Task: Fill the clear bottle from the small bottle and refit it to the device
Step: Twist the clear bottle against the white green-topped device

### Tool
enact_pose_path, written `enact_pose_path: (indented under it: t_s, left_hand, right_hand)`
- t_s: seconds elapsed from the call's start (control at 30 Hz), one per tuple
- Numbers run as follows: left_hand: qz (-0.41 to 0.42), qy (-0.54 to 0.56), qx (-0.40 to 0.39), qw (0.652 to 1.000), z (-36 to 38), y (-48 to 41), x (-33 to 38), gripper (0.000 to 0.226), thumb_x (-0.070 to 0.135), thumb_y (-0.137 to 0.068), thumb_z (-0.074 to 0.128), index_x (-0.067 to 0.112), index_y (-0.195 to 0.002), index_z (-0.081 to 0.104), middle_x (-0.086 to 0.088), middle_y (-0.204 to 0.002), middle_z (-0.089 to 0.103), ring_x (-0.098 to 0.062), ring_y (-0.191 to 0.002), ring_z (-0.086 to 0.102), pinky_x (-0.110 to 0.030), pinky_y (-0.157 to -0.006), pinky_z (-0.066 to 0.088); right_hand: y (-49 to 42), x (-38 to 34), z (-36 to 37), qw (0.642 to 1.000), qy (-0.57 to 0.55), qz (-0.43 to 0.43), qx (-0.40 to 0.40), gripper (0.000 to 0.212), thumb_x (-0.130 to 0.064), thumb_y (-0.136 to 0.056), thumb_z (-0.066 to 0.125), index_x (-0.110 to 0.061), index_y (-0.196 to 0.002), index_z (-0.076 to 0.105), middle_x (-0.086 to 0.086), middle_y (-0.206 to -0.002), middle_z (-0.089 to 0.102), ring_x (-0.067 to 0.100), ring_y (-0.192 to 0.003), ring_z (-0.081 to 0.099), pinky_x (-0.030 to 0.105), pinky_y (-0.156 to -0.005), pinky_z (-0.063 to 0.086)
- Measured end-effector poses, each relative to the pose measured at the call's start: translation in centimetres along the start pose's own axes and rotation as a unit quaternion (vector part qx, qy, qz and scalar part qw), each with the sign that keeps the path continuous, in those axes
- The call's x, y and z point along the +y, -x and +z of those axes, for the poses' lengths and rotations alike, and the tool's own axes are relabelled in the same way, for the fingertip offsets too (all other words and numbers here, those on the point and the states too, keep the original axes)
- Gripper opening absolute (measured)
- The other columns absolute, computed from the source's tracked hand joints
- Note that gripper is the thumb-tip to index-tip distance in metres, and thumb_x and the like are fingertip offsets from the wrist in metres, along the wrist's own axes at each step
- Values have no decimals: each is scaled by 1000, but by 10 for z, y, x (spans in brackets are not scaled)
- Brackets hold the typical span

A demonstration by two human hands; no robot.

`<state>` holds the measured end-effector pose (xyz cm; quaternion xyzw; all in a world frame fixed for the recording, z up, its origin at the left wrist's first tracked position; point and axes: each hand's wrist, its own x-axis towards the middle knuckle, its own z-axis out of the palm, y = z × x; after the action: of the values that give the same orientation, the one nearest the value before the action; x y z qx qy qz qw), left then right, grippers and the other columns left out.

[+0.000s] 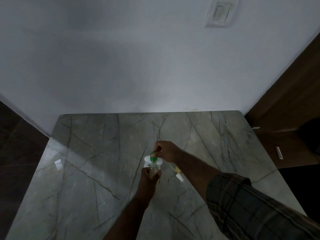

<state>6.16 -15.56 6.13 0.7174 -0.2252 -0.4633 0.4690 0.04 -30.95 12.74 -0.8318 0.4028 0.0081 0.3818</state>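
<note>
My left hand point(149, 175) is wrapped around a clear bottle point(154, 171) holding pale yellowish liquid, its neck meeting the white device point(149, 161). The device has a green part point(153, 157) on top, and my right hand point(167, 151) pinches it from above. Both hands sit over the middle of the grey marble table point(97, 170). Just right of them a small bottle point(178, 172) with a white cap lies on its side on the table. Most of the clear bottle is hidden by my fingers.
A white wall with a switch plate point(220, 13) rises behind the table's far edge. Dark floor lies to the left, and a brown wooden door or cabinet point(294, 101) stands to the right. A thin white stick point(171, 166) lies beside the small bottle.
</note>
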Motion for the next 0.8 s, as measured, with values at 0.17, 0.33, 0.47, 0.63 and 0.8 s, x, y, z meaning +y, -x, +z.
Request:
enact_pose_path:
  t_s: [0.17, 0.33, 0.47, 0.63, 0.8]
  left_hand:
    - [-3, 0, -5, 1000, 0, 2, -3, 30, 23, -92, 66, 11, -113, 48, -10, -105, 64, -27, -95, 66, -36, -78, 56]
    - [14, 5, -4, 1000, -1, 5, 4, 31, 23, -91, 66, 6, -113, 51, -13, -103, 65, -30, -94, 66, -40, -80, 56]
    - [2, -9, -4, 1000, -1, 4, 1, 32, 25, -91, 66, 9, -114, 50, -10, -103, 65, -28, -93, 66, -41, -82, 56]
    - [-10, -13, 11, 1000, 1, 3, -2, 31, 25, -90, 67, 11, -111, 49, -11, -105, 64, -26, -93, 66, -40, -80, 57]
    - [-2, -15, 3, 1000, 0, 2, 6, 32, 25, -90, 68, 11, -112, 51, -10, -104, 65, -27, -94, 67, -48, -85, 58]
  right_hand:
    - [1, 5, 9, 1000, -2, 7, -1, 26, -24, -84, 72, -5, -100, 65, 12, -102, 70, 28, -95, 65, 44, -85, 53]
    - [-3, -1, -1, 1000, 4, -4, -7, 26, -24, -82, 75, -5, -99, 66, 11, -103, 71, 23, -92, 64, 41, -85, 52]
    - [0, 5, 7, 1000, -4, 1, -4, 25, -23, -84, 73, -5, -99, 65, 11, -102, 70, 24, -91, 64, 42, -83, 52]
    - [-1, 5, 8, 1000, -10, 10, -12, 26, -23, -85, 73, -6, -102, 65, 11, -105, 69, 19, -89, 61, 39, -84, 53]
    - [-4, 1, -1, 1000, -8, 12, -8, 26, -24, -83, 74, -6, -101, 65, 11, -105, 69, 19, -89, 59, 40, -86, 52]
